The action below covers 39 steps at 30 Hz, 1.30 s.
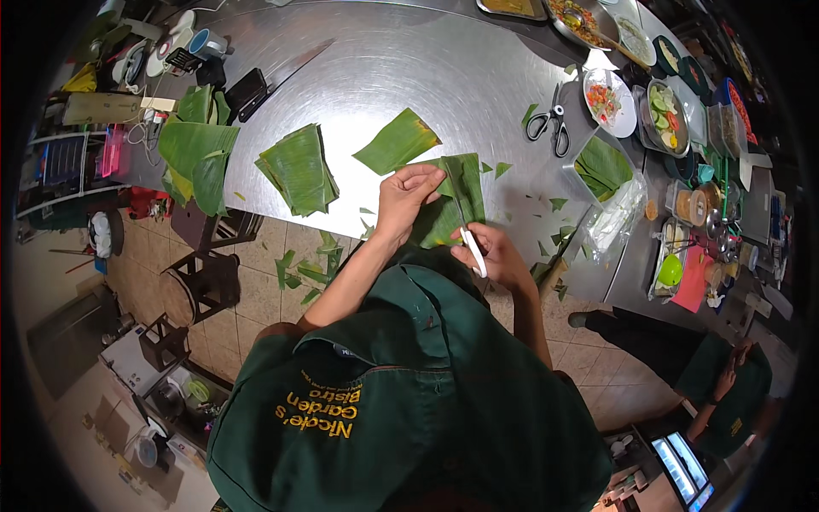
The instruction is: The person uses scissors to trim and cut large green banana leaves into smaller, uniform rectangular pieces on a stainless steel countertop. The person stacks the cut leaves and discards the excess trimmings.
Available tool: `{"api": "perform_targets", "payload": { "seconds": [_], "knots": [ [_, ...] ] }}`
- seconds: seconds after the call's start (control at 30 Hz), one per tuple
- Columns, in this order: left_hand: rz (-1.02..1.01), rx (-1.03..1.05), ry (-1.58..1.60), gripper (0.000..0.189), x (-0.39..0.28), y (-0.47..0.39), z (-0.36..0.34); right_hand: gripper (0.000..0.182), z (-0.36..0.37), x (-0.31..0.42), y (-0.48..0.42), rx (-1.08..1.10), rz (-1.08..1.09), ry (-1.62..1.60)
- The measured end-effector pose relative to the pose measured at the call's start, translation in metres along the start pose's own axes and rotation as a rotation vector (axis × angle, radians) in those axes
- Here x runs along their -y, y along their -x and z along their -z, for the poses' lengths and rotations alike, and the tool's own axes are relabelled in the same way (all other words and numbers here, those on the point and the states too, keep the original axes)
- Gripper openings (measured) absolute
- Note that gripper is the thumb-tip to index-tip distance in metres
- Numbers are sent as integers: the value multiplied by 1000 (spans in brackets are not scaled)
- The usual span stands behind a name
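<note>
My left hand (408,195) pinches the upper edge of a banana leaf piece (470,185) near the table's front edge. In my right hand (492,256) are white-handled scissors (472,249), their blades lying along the leaf just right of my left fingers. Beyond my left hand lies a loose leaf piece (397,142) with a yellow-brown edge. A stack of cut leaf pieces (299,169) is further left. Larger leaves (198,150) are heaped at the table's left end. More cut leaves (603,168) sit in a clear plastic container (569,168) on the right.
Black-handled scissors (549,127) and a plate of chopped vegetables (609,102) lie to the right. A long knife (301,62) points away at the back left. Leaf scraps (310,272) litter the floor. Stools (205,288) stand left; another person (716,384) is at the lower right.
</note>
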<state>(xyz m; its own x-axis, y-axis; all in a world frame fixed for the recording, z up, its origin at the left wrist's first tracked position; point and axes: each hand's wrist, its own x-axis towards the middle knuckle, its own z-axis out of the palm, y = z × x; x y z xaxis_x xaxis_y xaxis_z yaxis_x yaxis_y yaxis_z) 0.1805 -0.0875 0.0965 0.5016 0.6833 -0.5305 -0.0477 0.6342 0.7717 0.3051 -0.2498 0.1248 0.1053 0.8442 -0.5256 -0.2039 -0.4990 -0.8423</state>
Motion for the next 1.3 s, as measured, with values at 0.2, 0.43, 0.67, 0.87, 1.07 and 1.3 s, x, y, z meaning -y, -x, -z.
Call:
{"api": "perform_targets", "payload": {
  "seconds": [0.2,0.43,0.67,0.87,1.07,1.3],
  "knots": [
    [37,10,-116,27,24,-10,25,32,-5,-33,-13,7,-65,-3],
    [108,-13,-221,31,50,-30,49,42,-6,-59,-34,40,-161,-17],
    [249,52,-199,35,63,-43,69,32,-4,-57,-34,78,-317,22],
    [371,159,-275,37,62,-45,77,33,2,-65,-41,139,-256,39],
    [378,214,-330,31,60,-45,81,34,12,-70,-48,179,-315,110],
    [228,280,-566,9,36,-34,108,35,18,-77,-41,316,-152,130]
  ]
}}
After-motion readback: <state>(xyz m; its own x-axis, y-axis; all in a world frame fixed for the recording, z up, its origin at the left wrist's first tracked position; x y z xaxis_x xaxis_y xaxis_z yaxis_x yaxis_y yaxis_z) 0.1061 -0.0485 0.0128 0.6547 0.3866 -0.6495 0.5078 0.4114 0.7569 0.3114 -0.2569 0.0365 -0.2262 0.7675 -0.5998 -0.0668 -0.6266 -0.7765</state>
